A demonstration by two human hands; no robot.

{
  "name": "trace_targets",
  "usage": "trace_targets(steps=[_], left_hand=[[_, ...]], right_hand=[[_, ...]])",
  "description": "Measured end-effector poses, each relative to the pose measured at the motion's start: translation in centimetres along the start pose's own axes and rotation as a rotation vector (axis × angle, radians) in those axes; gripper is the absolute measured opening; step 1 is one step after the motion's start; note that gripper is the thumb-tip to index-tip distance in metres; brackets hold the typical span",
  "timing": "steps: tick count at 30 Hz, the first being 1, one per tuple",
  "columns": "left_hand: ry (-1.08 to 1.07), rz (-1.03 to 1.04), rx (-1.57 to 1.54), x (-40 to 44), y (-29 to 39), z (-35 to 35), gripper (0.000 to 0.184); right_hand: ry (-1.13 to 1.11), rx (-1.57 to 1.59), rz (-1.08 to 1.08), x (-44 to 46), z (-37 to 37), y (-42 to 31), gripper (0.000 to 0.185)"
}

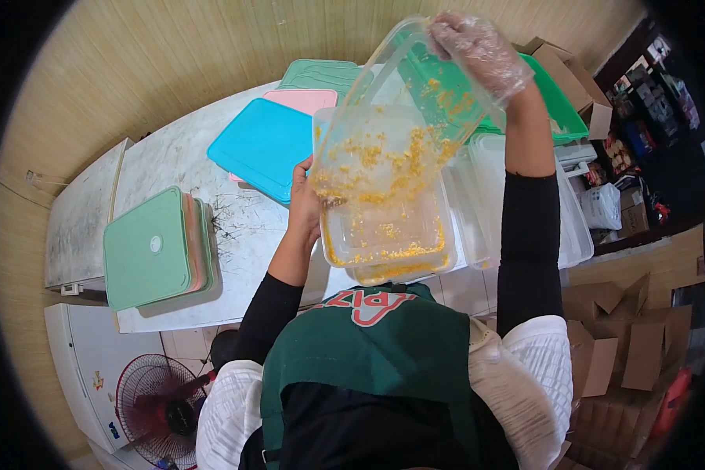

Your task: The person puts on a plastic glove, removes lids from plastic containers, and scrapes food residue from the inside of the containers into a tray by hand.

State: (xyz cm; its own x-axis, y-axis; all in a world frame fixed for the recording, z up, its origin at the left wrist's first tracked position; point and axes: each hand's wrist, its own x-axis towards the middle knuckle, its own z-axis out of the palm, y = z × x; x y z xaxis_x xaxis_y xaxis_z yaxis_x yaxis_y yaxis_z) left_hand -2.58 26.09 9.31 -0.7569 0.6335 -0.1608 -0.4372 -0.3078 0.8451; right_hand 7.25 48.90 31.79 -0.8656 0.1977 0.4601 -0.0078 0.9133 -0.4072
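My right hand (482,55), in a clear plastic glove, is closed on the upper rim of a clear plastic container (380,141). The container is tilted steeply, with yellow-orange crumbs stuck over its inside. At its lower left side, my bare left hand (305,205) grips the edge; some of its fingers are hidden. Below the tilted container, another clear container (384,254) with yellow bits along its rim stands on a similar one. A bright green tub (560,98) lies behind, partly seen through the clear plastic.
Blue (262,145) and pink (309,99) lids lie on the white table (157,168). Green-lidded boxes (149,251) stand at left. Clear containers (533,196) are at right. A fan (160,407) and white cabinet (94,368) stand below left; cardboard boxes (642,345) at right.
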Motion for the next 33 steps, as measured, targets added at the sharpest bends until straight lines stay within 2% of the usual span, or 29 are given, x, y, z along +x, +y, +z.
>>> trace_targets(steps=[4,7,9,12,14,17,20,21,24,30,33], left_hand=[[0.027,-0.014,-0.052,0.1,0.1,-0.3,0.029],[0.048,0.031,-0.059,0.3,0.2,-0.1,0.028],[0.059,0.059,-0.048,0.3,0.3,0.1,0.027],[0.059,0.100,-0.048,0.6,0.3,0.2,0.027],[0.060,0.130,-0.058,0.8,-0.1,-0.1,0.029],[0.091,0.125,-0.083,0.7,0.2,0.2,0.029],[0.081,0.155,-0.096,0.9,-0.4,-0.1,0.028],[0.067,0.158,-0.087,0.8,-0.4,0.0,0.028],[0.042,0.168,-0.057,0.6,-0.4,0.2,0.027],[0.123,0.139,-0.060,0.8,-0.8,0.3,0.028],[0.150,0.159,-0.063,0.6,-0.4,0.4,0.028]], right_hand=[[0.169,-0.199,-0.195,-2.2,-1.7,-1.0,0.024],[0.335,-0.340,-0.112,-5.1,-1.5,-1.9,0.019],[0.421,-0.330,-0.220,-7.7,0.1,-2.6,0.009],[0.386,-0.473,-0.301,-12.0,3.1,-3.9,0.029],[0.403,-0.572,-0.246,-15.1,6.6,-3.5,0.028],[0.022,-0.191,-0.188,-17.6,8.9,-5.0,0.020],[0.101,-0.255,-0.275,-19.9,12.2,-4.3,0.018],[0.098,-0.249,-0.252,-20.2,12.7,-4.2,0.023],[0.046,-0.377,-0.277,-20.8,12.8,-4.3,0.029],[0.220,-0.461,-0.279,-20.5,11.2,-4.4,0.031],[0.229,-0.506,-0.251,-20.9,11.9,-5.1,0.032]])
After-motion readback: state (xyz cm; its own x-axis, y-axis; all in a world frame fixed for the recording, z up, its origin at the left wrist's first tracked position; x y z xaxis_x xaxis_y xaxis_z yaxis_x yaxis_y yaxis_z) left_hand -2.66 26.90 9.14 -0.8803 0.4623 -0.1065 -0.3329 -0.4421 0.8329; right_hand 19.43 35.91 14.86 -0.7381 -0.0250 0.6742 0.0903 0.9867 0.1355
